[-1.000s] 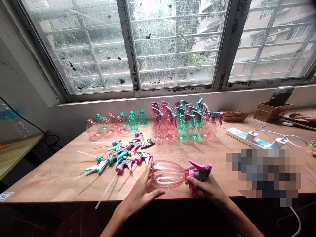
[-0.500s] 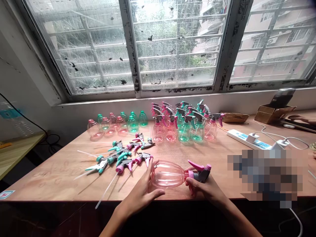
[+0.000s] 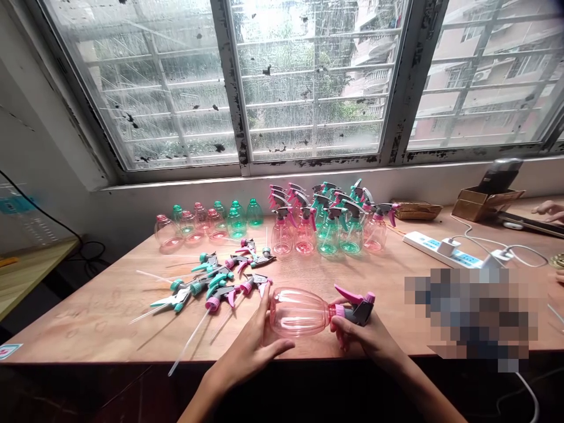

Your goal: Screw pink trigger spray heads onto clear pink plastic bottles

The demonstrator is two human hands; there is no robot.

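Note:
A clear pink spray bottle (image 3: 298,311) lies sideways between my two hands above the table's front edge. Its base rests against my left hand (image 3: 255,338), whose fingers curl behind it with the thumb stretched below. My right hand (image 3: 359,335) grips the neck end, thumb on the pink collar of the grey and pink spray head (image 3: 360,306). The head sits on the bottle's mouth, trigger upward. Left of my hands lies a loose pile of pink and green trigger spray heads (image 3: 220,294) with thin white tubes.
Pink and green bottles without heads (image 3: 215,226) stand at the back left. Several bottles with spray heads (image 3: 328,232) stand at the back middle. To the right are a power strip (image 3: 440,249), a cardboard box (image 3: 484,202), a blurred-out patch and another person's hand (image 3: 549,210).
Both hands and the pink bottle stay almost in place. At the far right, the other person's hand shows slightly higher and more of it is visible.

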